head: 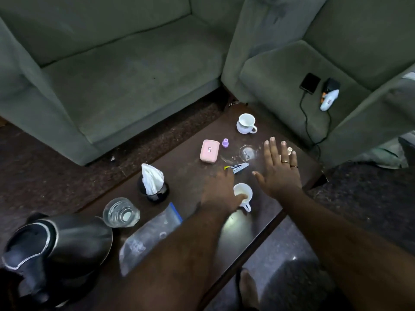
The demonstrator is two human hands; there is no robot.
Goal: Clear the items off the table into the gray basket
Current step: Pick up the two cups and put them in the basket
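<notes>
Several items lie on a dark wooden table (193, 176). My left hand (219, 193) rests at a near white cup (243, 195), thumb inside its rim, fingers reaching toward a silver and yellow clip (239, 167). My right hand (279, 167) hovers flat and open over the table's right side, holding nothing. A second white cup (246, 123) stands at the far end. A pink box (209, 151), a small purple bottle (225, 142) and a clear glass dish (247, 152) sit between them. The gray basket is not in view.
A black kettle (56, 243), a glass tumbler (120, 212), a black holder with white tissue (152, 182) and a clear zip bag (148, 239) occupy the near left. Green sofas (134, 63) border the table; a power bank (310, 83) and glue gun (329, 97) lie on the right one.
</notes>
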